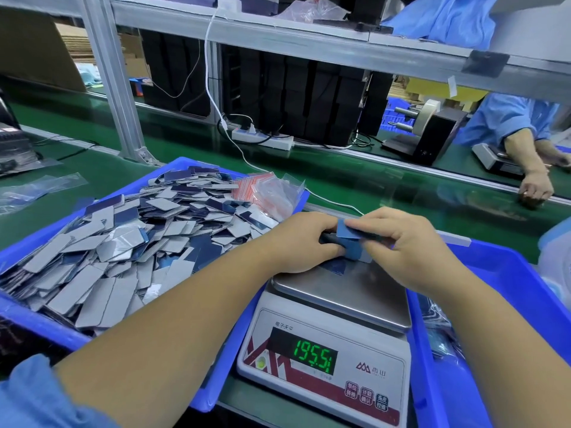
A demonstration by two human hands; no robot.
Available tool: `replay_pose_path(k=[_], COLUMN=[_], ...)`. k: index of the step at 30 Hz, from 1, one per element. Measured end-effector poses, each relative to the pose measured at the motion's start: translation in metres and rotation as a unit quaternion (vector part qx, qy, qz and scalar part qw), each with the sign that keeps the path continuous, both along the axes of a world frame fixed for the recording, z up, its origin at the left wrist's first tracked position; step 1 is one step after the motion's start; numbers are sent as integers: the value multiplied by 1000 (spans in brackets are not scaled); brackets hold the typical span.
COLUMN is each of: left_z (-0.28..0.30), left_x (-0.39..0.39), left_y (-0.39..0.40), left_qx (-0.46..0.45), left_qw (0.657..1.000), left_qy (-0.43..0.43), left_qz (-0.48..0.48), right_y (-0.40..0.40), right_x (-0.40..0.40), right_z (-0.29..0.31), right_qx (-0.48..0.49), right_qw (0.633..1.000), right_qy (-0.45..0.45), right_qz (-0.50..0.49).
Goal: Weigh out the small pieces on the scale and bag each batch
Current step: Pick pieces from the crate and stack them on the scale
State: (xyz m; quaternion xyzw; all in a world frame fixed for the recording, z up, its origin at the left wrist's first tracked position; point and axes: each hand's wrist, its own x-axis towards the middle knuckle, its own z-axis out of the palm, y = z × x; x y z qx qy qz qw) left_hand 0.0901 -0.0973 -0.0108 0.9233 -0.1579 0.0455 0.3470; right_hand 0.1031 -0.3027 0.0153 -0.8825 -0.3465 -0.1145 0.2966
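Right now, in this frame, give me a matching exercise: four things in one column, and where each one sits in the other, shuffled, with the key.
Things:
1. pile of small pieces
2. stack of pieces
3. empty bags
4. power strip

Places:
A. far corner of the left bin
B. on the belt near the shelf post
C. between both hands above the scale
D. filling the left bin

Pairs: 1-D, 2-C, 3-A, 4-B

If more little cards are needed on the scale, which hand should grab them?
Probably the left hand. The blue bin heaped with cards sits on its side, right beside it. The right hand would have to cross over the scale and the stack both hands grip.
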Motion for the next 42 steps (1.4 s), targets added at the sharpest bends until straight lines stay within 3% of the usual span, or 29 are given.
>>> replay_pose_path(k=[5,12,15,22,26,33,35,39,42], left_z=[2,2,4,3,2,-1,0,2,2], left_x=[-1,-2,-5,-4,-2,-1,-1,-2,-2], left_y=[-1,4,7,4,5,6,6,5,5], left_qx=[6,-21,-24,-15,-21,-23,-23,-25,-22], left_qw=[1000,999,999,999,999,999,1000,1000,1000], left_qy=[-5,-24,-26,-36,-35,-23,-21,-13,-7], left_qz=[-4,-12,-22,-25,-22,-5,-6,-3,-2], right_y=[-3,-1,1,4,0,-15,-16,-15,-13], right_x=[1,0,0,1,2,4,2,2,1], right_z=[1,-1,-1,-1,5,21,21,13,9], right_qx=[-20,29,7,-3,51,318,294,69,9], right_qw=[1000,998,997,998,997,936,940,989,995], right_qy=[-3,32,42,1,27,150,170,128,86], right_qz=[24,-51,-64,-57,-50,-5,14,-16,-50])
